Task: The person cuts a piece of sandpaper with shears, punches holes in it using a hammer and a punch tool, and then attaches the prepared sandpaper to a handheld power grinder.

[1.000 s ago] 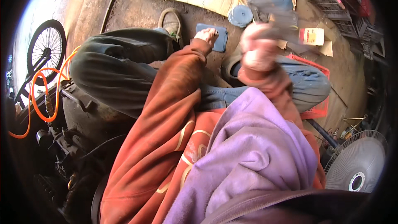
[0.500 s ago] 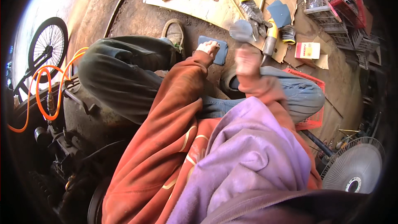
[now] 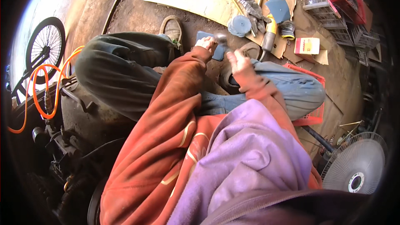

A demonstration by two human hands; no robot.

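My left hand point(image 3: 206, 43) is closed over a blue-grey flat sheet point(image 3: 219, 53) on the ground between my feet. Its fingers are pinched together, and whatever they grip is too small to make out. Just to the right, my right hand point(image 3: 239, 64) is wrapped round what looks like a hammer point(image 3: 221, 38). The hammer's rounded metal head is smeared by motion, close to the left fingertips and above the sheet. A round blue-grey disc point(image 3: 239, 26) lies beyond the hands, beside grey work gloves point(image 3: 252, 13).
A yellow and grey power tool point(image 3: 271, 35) rests on flattened cardboard point(image 3: 196, 2) near more blue-grey pieces point(image 3: 279, 9). A small box point(image 3: 307, 46), stacked crates point(image 3: 321, 10) and a fan point(image 3: 356, 162) stand right. An orange hose point(image 3: 41, 107) coils left.
My right hand has come down and left toward my left hand, and the hammer head now shows near the left fingertips. My left hand stays at the sheet. The view has shifted slightly.
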